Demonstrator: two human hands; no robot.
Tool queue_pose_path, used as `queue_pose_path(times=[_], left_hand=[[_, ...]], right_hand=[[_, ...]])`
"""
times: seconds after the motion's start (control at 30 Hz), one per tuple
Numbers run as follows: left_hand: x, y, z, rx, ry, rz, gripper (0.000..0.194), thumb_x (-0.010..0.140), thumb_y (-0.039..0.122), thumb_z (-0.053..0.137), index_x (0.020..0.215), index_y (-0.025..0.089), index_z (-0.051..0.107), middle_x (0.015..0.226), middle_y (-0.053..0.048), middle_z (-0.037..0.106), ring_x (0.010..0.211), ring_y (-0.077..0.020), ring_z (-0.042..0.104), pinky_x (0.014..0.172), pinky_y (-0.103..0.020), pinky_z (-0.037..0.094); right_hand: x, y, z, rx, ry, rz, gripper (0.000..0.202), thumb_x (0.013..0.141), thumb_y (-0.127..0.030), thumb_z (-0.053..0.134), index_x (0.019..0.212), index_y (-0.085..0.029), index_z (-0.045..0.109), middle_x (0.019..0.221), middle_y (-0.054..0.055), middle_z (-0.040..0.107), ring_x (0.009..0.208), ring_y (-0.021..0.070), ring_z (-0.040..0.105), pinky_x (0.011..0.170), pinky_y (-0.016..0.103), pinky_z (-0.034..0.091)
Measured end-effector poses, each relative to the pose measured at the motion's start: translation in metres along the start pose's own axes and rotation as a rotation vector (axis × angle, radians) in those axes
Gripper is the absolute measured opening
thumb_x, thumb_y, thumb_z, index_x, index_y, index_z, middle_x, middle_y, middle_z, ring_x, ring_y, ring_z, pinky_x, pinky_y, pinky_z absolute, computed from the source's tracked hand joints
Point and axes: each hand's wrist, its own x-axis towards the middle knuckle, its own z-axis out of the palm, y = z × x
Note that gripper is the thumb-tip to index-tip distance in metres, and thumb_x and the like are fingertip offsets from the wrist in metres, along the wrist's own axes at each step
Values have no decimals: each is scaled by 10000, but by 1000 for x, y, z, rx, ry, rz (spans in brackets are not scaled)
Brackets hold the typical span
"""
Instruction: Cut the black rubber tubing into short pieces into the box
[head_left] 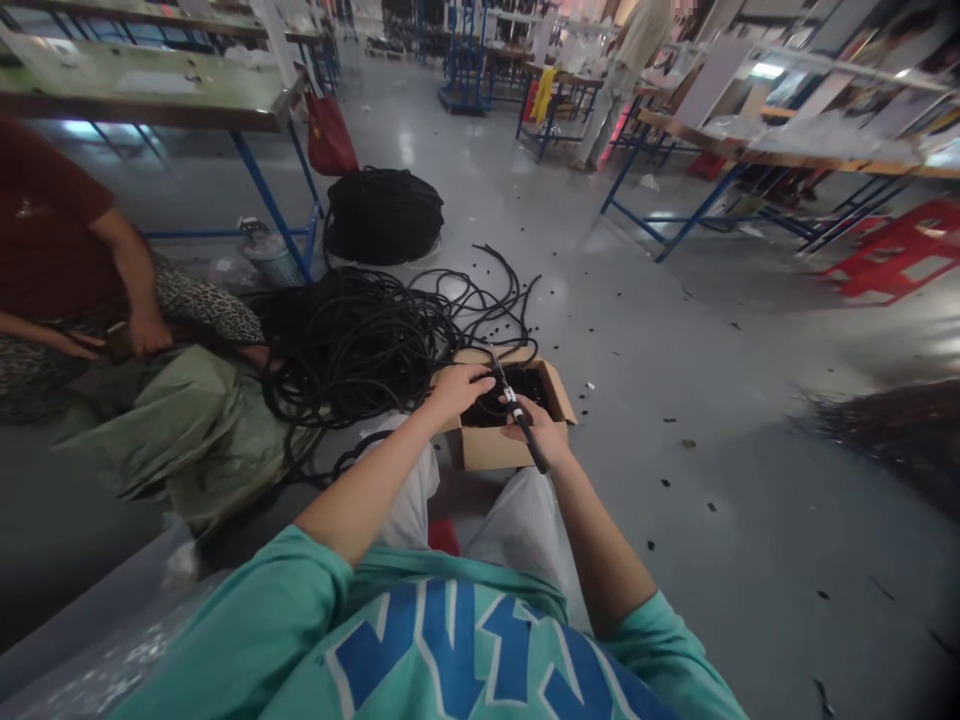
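Observation:
Over an open cardboard box [495,450], my right hand [538,428] grips a slim black tool [529,432] with a silver tip and a white label. My left hand [459,388] is at the box's left side, its fingers closed near the tool's tip; what they hold is too small to make out. Many small black pieces [531,384] lie inside the box. Left of the box spreads a large tangle of black cord [360,340], with loose ends on the floor behind the box.
A black bundle [384,215] and a red bag [330,135] are behind the cord. A seated person [67,240] is at the left beside green cloth [202,430]. Workbenches [750,155] and red stools [900,255] stand at the right. Black scraps dot the floor.

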Motion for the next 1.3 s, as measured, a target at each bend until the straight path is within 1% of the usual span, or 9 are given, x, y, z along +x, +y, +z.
queue_pose_path(times=[0.17,0.3,0.57,0.73,0.87,1.07,1.2,1.27,1.3], left_hand=[[37,-21,10,-4,-59,-69,263,739,305,487,817,128,665,650,-14,629,551,-105,524,555,-212,389],[67,-38,26,26,-118,-113,304,781,337,427,698,121,624,502,11,518,425,-78,428,477,-214,337],[106,-64,48,165,-244,-158,273,810,308,400,720,143,597,613,-2,582,437,-76,456,497,-216,369],[118,-71,52,244,-235,-136,239,786,297,455,770,145,638,735,-51,640,661,-147,567,649,-255,421],[120,-73,50,274,-188,-113,259,755,262,509,953,159,642,954,-71,655,896,-184,575,791,-271,420],[111,-66,48,274,-131,-94,366,721,195,516,1072,137,604,1108,-92,616,1027,-200,544,886,-277,399],[88,-51,61,214,-199,10,343,715,149,467,1017,173,628,1062,-51,641,978,-175,567,866,-262,419],[67,-45,71,189,-233,41,326,722,144,446,992,156,629,1024,-71,646,947,-185,574,852,-281,431],[56,-43,76,188,-208,32,332,725,136,440,1007,137,614,1021,-91,638,963,-194,564,867,-291,425]], right_hand=[[24,24,-8,-50,61,64,459,565,-307,569,986,-127,608,639,-18,517,594,113,447,575,246,363],[42,48,-13,-89,147,131,431,562,-277,538,957,-129,629,575,-30,511,524,101,436,517,228,332],[66,78,-19,26,166,283,371,521,-212,537,870,-132,635,432,-77,412,397,62,346,410,196,241],[69,82,-20,104,165,325,365,516,-204,552,865,-116,614,387,-86,393,354,63,339,372,195,229],[69,80,-23,218,152,347,404,530,-246,584,910,-107,576,399,-84,409,355,66,352,369,199,253],[70,75,-28,361,168,350,487,519,-263,648,971,-135,522,490,-73,468,400,60,409,396,192,313],[68,78,-9,535,275,275,469,550,-309,684,966,-179,509,601,-48,535,489,71,489,437,183,382],[65,83,6,646,343,208,392,581,-330,674,910,-183,520,612,-50,540,480,69,486,446,190,402],[63,87,14,681,361,181,352,597,-337,663,882,-182,525,614,-51,542,476,69,483,454,197,410]])
